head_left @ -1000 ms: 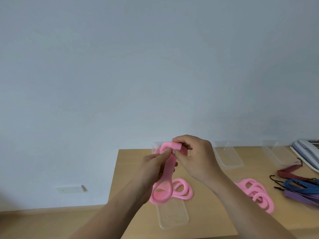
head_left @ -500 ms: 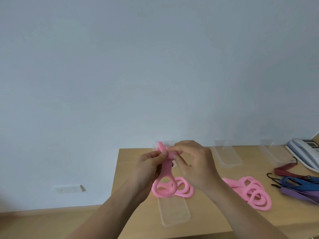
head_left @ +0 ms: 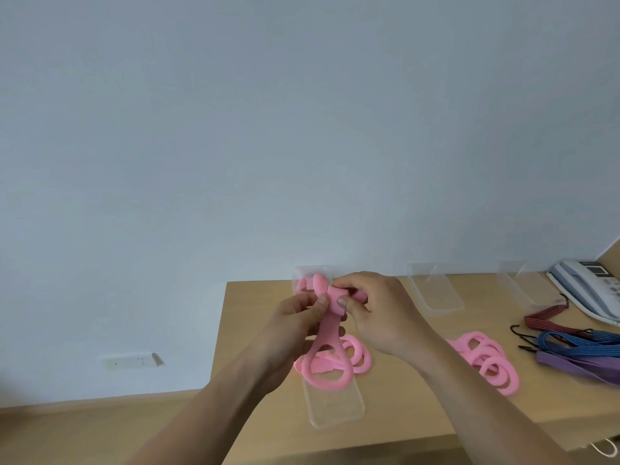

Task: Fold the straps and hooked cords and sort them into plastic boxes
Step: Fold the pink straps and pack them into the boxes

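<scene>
Holding one pink strap [head_left: 327, 333] between them, both hands are raised above the left part of the desk [head_left: 255, 330]. The left hand [head_left: 295, 318] pinches the strap just below its top end, with the thumb on the near face and the other fingers [head_left: 303, 302] curled behind it. The right hand [head_left: 379, 313] grips the top end, which is rolled into a short coil [head_left: 336, 298]. Its thumb and forefinger are closed on that coil. Neither hand is spread or slack.

The strap hangs straight down from the hands. Its lower loop [head_left: 330, 375] lies over the far end of the front box [head_left: 335, 406], a clear plastic item flat on the desk. Whether the loop touches it cannot be told.

A first pile [head_left: 357, 359] of pink straps lies on the desk just behind the loop. The back box [head_left: 307, 273], against the wall behind the hands, shows pink shapes inside. The middle box [head_left: 436, 292] and the right box [head_left: 523, 283] stand along the back edge of the desk. A second pile [head_left: 486, 364] of pink straps lies just right of the right forearm.

Near the right edge lie a red cord [head_left: 543, 317], a blue cord [head_left: 577, 344] and a purple cord [head_left: 577, 367], close together, with black hooks showing at their left ends. A telephone [head_left: 583, 286] sits at the far right corner. A wall socket [head_left: 131, 360] is mounted low on the wall, left of the desk.
</scene>
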Demonstrator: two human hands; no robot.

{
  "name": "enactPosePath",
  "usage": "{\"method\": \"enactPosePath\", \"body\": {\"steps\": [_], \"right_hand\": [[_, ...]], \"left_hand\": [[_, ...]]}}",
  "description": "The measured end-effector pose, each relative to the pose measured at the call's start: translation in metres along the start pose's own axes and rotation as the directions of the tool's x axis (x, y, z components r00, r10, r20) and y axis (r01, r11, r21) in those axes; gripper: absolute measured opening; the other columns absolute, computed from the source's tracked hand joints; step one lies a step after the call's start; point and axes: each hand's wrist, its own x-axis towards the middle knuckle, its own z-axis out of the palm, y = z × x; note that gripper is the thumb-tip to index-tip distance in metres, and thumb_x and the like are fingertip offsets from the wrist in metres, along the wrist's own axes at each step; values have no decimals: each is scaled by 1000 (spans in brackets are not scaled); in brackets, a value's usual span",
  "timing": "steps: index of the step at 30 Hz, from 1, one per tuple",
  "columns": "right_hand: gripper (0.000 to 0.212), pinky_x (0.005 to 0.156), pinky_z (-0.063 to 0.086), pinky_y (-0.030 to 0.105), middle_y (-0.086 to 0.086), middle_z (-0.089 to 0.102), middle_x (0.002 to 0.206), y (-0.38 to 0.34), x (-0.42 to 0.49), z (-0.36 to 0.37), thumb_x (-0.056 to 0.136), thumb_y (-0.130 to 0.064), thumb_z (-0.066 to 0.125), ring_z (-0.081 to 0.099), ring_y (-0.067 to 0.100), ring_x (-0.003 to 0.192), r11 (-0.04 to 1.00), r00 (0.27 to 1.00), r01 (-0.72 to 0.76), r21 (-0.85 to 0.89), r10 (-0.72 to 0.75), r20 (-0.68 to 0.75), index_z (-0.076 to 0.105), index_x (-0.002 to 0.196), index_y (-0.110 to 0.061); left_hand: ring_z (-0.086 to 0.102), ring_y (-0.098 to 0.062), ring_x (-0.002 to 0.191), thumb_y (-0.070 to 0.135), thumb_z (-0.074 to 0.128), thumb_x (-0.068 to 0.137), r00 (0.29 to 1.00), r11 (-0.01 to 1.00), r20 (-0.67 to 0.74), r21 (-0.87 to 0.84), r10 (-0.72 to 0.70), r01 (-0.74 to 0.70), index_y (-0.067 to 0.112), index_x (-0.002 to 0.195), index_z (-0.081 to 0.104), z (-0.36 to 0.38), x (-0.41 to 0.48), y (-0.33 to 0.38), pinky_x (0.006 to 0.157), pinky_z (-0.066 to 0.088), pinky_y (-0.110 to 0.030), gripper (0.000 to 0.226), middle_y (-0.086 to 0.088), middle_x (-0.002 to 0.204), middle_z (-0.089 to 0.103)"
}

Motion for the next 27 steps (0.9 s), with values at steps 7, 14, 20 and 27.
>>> {"method": "enactPosePath", "body": {"steps": [7,14,20,27], "right_hand": [[26,76,51,23,-9,71,92,10,-8,0,83,2,69,63,9,82,996,984,90,7,-88,-152,74,100,-17],[33,78,52,26,-5,72,96,22,-16,12,69,9,74,65,18,91,969,918,238,-73,-249,-308,76,94,-12],[27,75,50,22,-11,71,88,31,-21,6,72,10,75,60,13,89,947,905,319,-35,-315,-285,77,82,-15],[33,90,46,22,-9,69,109,51,-6,-3,79,-2,73,59,10,103,989,985,145,28,-141,-94,76,106,-20]], "left_hand": [[73,-42,106,73,60,86,982,986,91,-5,-163,164,17,120,74,10,4,2,84,62,-50,66,-21,112,76],[72,-41,99,68,69,85,986,977,102,-150,-135,149,17,113,79,19,11,-3,89,59,-53,59,-13,112,76],[67,-40,98,46,65,97,980,943,99,-272,-170,191,2,123,69,30,21,-3,105,44,-70,51,-19,109,73],[62,-40,94,16,49,97,979,961,23,-186,-204,205,-4,125,68,38,28,-6,98,53,-58,40,-31,124,65]]}}
